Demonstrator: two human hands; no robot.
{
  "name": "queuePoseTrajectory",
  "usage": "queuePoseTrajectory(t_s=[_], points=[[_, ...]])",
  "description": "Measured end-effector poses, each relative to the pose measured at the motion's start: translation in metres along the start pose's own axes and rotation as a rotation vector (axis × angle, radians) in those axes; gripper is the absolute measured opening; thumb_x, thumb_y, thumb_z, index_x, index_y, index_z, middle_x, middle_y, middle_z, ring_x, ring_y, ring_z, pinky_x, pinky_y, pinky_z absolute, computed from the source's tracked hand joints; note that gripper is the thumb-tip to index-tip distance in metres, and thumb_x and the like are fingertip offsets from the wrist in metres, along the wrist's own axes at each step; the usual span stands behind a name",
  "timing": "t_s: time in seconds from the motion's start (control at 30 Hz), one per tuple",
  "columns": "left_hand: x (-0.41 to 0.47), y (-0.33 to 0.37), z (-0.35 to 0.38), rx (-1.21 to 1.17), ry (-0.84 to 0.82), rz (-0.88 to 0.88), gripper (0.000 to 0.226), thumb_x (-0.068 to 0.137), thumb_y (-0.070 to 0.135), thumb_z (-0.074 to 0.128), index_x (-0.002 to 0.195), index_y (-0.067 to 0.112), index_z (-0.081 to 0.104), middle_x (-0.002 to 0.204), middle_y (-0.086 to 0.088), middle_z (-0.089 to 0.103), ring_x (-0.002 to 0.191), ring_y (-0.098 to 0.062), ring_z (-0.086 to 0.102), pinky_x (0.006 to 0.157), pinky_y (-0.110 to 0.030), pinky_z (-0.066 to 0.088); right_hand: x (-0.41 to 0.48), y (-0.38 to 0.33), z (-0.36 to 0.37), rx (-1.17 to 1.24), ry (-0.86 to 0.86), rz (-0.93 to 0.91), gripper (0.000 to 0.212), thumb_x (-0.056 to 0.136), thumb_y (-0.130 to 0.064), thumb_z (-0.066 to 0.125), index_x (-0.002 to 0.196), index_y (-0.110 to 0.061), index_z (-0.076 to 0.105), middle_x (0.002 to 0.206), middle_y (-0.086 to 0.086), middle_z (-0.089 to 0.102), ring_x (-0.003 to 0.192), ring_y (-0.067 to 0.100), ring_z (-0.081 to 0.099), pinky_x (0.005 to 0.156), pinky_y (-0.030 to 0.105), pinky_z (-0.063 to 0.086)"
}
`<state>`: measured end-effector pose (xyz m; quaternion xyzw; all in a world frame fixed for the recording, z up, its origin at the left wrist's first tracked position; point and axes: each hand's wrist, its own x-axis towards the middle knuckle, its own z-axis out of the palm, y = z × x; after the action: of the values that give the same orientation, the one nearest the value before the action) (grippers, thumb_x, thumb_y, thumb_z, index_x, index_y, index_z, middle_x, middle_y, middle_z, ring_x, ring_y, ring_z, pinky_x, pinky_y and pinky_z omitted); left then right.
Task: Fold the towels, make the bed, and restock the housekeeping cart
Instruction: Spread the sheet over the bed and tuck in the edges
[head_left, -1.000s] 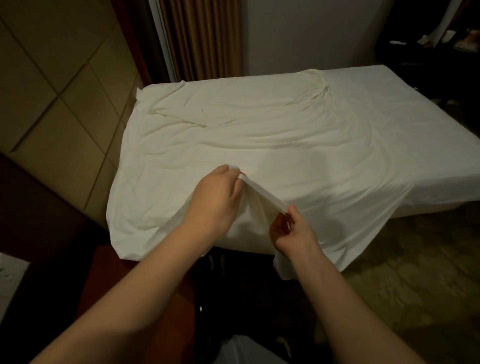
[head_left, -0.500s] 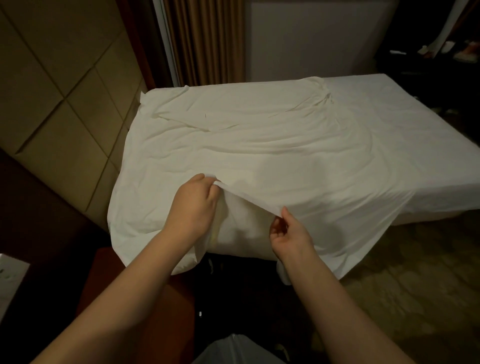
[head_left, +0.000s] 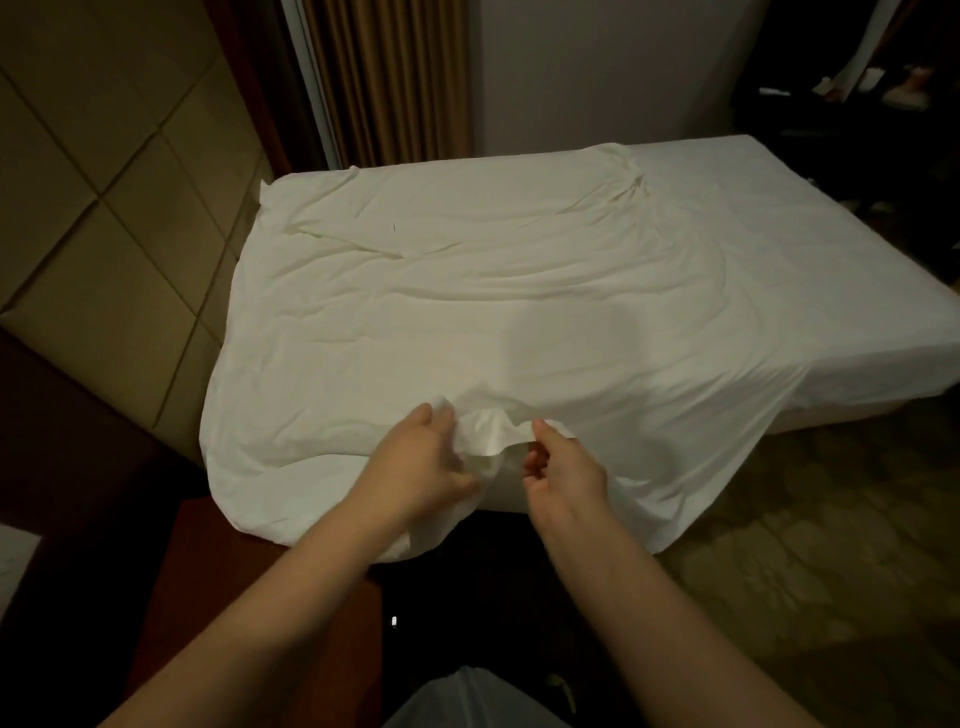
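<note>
- Currently, from the head camera, I have a white bed sheet (head_left: 493, 291) spread loose and wrinkled over the bed (head_left: 789, 208). It covers the headboard end and the near side.
- The sheet's near edge hangs over the side of the bed right in front of me. One corner droops toward the patterned carpet (head_left: 789, 530) on the right.
- The left hand (head_left: 423, 467) is clenched on a bunch of the sheet at that near edge, with the fingers dug into the cloth and the thumb below.
- The right hand (head_left: 563, 470), just beside it, pinches the hem of the same sheet, thumb on top and fingers curled underneath.
- A short raised fold of cloth runs between the two hands.
- Both forearms are bare and reach in from the bottom of the view.
- A padded tan headboard (head_left: 104, 234) stands at the left, against the end of the bed.
- A brown pleated curtain (head_left: 384, 78) hangs behind the bed's far left corner, with a pale wall (head_left: 597, 67) beside it.
- A reddish-brown wooden surface (head_left: 234, 571) sits low on the left, under my left forearm.
- Dark furniture at the top right holds small things that are too dim for me to tell.
</note>
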<state>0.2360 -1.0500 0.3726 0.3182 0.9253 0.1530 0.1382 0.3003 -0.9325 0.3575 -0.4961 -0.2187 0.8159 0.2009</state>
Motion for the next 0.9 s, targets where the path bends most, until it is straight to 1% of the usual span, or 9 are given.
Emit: queuePoseTrajectory(t_s=[0.07, 0.17, 0.23, 0.33, 0.43, 0.57, 0.63, 0.8, 0.9], points=[[-0.005, 0.015, 0.016, 0.015, 0.012, 0.113, 0.076, 0.079, 0.048, 0.057, 0.141, 0.009, 0.037, 0.136, -0.009, 0.043, 0.125, -0.023, 0.044, 0.097, -0.022, 0.031, -0.001, 0.011, 0.0, -0.089, -0.032, -0.014, 0.024, 0.089, 0.002, 0.059, 0.068, -0.009, 0.055, 0.06, 0.003, 0.052, 0.038, 0.004, 0.047, 0.036, 0.015, 0.039], [-0.002, 0.024, 0.035, 0.059, 0.062, 0.175, 0.081, 0.074, 0.048, 0.031, 0.144, 0.008, 0.036, 0.148, -0.01, 0.038, 0.138, -0.019, 0.032, 0.109, -0.021, 0.023, -0.002, 0.022, -0.001, -0.213, -0.038, -0.076, 0.014, 0.086, -0.003, 0.065, 0.074, -0.007, 0.063, 0.07, 0.008, 0.065, 0.062, 0.017, 0.062, 0.064, 0.029, 0.055], [0.002, 0.027, 0.04, 0.07, 0.086, 0.194, 0.079, 0.075, 0.045, 0.023, 0.144, 0.01, 0.038, 0.148, -0.009, 0.038, 0.139, -0.018, 0.03, 0.109, -0.022, 0.022, -0.003, 0.023, -0.004, -0.233, -0.034, -0.094, 0.011, 0.085, -0.005, 0.067, 0.075, -0.008, 0.065, 0.078, 0.01, 0.068, 0.073, 0.023, 0.065, 0.076, 0.036, 0.055], [0.004, 0.033, 0.043, 0.009, 0.141, 0.24, 0.08, 0.078, 0.047, 0.009, 0.129, 0.005, 0.056, 0.134, -0.014, 0.054, 0.129, -0.027, 0.045, 0.103, -0.029, 0.034, -0.004, 0.021, -0.008, -0.201, -0.041, -0.071, 0.011, 0.086, -0.004, 0.066, 0.076, -0.007, 0.067, 0.071, 0.009, 0.066, 0.067, 0.022, 0.063, 0.068, 0.032, 0.054], [0.007, 0.034, 0.05, -0.005, 0.191, 0.278, 0.05, 0.091, 0.03, 0.029, 0.106, 0.002, 0.067, 0.106, -0.017, 0.066, 0.103, -0.034, 0.06, 0.082, -0.033, 0.045, -0.004, 0.016, -0.014, -0.136, -0.043, -0.009, 0.013, 0.088, -0.006, 0.064, 0.075, -0.006, 0.066, 0.065, 0.006, 0.063, 0.061, 0.017, 0.06, 0.058, 0.027, 0.048], [0.009, 0.041, 0.052, -0.034, 0.22, 0.349, 0.031, 0.089, 0.02, 0.04, 0.081, 0.009, 0.068, 0.075, -0.006, 0.064, 0.069, -0.025, 0.062, 0.062, -0.018, 0.024, 0.003, 0.008, -0.022, -0.063, 0.0, 0.035, 0.015, 0.087, -0.007, 0.066, 0.072, -0.005, 0.064, 0.07, 0.009, 0.064, 0.065, 0.021, 0.061, 0.068, 0.032, 0.052], [0.01, 0.043, 0.053, -0.04, 0.239, 0.388, 0.029, 0.088, 0.018, 0.041, 0.079, 0.01, 0.067, 0.073, -0.004, 0.062, 0.066, -0.023, 0.06, 0.062, -0.016, 0.018, 0.005, 0.007, -0.025, -0.044, -0.001, 0.043, 0.014, 0.086, -0.006, 0.066, 0.072, -0.005, 0.064, 0.071, 0.01, 0.065, 0.066, 0.022, 0.061, 0.073, 0.034, 0.052], [0.013, 0.047, 0.055, -0.081, 0.288, 0.482, 0.034, 0.087, 0.019, 0.037, 0.083, 0.006, 0.068, 0.076, -0.007, 0.065, 0.075, -0.015, 0.051, 0.069, -0.024, 0.033, 0.012, 0.006, -0.029, -0.049, -0.026, 0.059, 0.014, 0.089, -0.01, 0.063, 0.076, -0.006, 0.065, 0.08, 0.012, 0.066, 0.079, 0.026, 0.063, 0.089, 0.041, 0.051], [0.017, 0.046, 0.059, -0.074, 0.258, 0.449, 0.029, 0.086, 0.017, 0.043, 0.08, 0.005, 0.069, 0.075, -0.009, 0.065, 0.069, -0.025, 0.062, 0.068, -0.025, 0.035, 0.019, 0.009, -0.029, -0.044, -0.021, 0.08, 0.013, 0.089, -0.012, 0.063, 0.077, -0.007, 0.065, 0.078, 0.009, 0.065, 0.073, 0.021, 0.062, 0.07, 0.031, 0.052]])
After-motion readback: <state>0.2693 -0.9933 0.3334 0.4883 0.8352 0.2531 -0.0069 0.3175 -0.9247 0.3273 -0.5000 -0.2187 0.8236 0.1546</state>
